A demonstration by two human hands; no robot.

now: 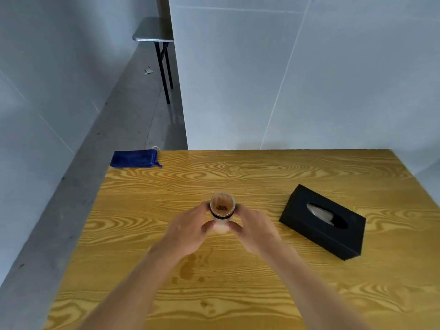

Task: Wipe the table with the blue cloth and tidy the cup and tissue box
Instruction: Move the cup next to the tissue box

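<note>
A pale cup [222, 210] with a dark band near its rim stands upright in the middle of the wooden table [262, 177]. My left hand [190, 228] grips it from the left and my right hand [256, 228] from the right, fingers wrapped round its sides. The blue cloth [134, 158] lies folded at the far left corner of the table, hanging a little over the edge. A black tissue box [323, 221] sits to the right of the cup, turned at an angle, with a tissue showing in its slot. Brown spill stains [190, 267] mark the wood below my hands.
A grey wall panel stands right behind the table's far edge. To the left the table drops to a grey concrete floor. A small dark folding table [154, 29] stands further back by the wall.
</note>
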